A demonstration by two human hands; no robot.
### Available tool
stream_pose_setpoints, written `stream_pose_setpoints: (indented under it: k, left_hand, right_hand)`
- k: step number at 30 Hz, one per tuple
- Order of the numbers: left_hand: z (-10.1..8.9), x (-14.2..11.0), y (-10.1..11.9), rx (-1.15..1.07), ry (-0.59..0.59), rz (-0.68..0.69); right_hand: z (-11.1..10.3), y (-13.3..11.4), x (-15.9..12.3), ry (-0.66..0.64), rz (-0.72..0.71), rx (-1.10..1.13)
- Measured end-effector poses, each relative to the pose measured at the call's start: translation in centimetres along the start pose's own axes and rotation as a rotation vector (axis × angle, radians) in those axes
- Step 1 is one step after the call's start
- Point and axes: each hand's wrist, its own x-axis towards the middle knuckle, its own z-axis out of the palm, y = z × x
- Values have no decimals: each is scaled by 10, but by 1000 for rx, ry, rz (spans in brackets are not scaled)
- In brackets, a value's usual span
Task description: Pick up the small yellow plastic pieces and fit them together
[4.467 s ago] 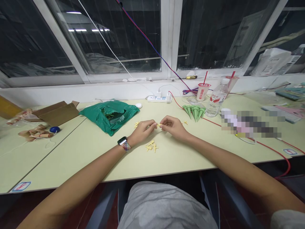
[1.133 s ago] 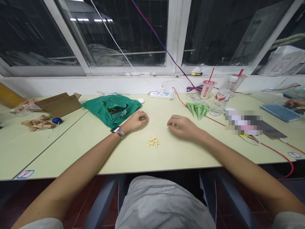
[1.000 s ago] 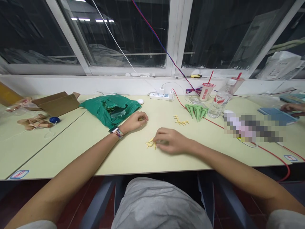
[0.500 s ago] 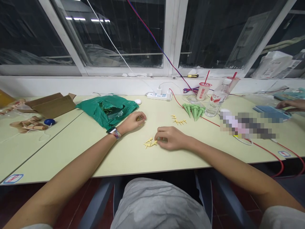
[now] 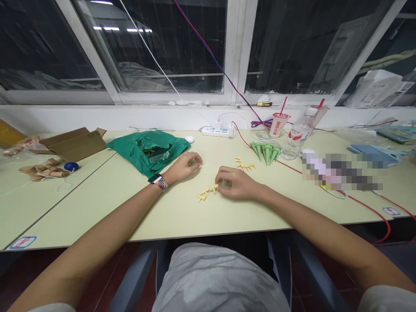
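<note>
My right hand (image 5: 237, 183) is closed in a pinch at the end of a small pale-yellow plastic piece with short pegs (image 5: 213, 188). Another yellow piece (image 5: 201, 198) lies on the table just left of and below it. My left hand (image 5: 184, 167) rests on the table beside a torn green plastic bag (image 5: 126, 149), fingers curled in toward the thumb. Whatever may be inside that curl is hidden. Farther back, several similar yellow pieces (image 5: 246, 166) lie in a loose curve, near several green cone-shaped pieces (image 5: 267, 152).
A clear water bottle (image 5: 295, 138) and a lidded cup with a red straw (image 5: 278, 125) stand at back right. Behind my hands is a white power strip (image 5: 218, 131). A cardboard box (image 5: 76, 145) and wooden pieces with a blue ball (image 5: 71, 166) sit at left.
My right hand has shifted slightly up, and the yellow piece at its fingertips has moved with it. My left hand stays curled in place. Another person's hand at far right has left the view.
</note>
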Motion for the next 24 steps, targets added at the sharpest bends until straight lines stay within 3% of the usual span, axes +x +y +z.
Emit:
stream_pose_setpoints:
  k: [6,12,24]
  left_hand:
    - [5,-3,26,17,6,143]
    - [16,-8,66,-27,-9,258]
    - [19,-12,68,-43,46,256]
  right_hand:
    - [-1,17,8,157,227,126]
    - [0,14,11,187,357,268]
    - [-4,16,9,136,258,304]
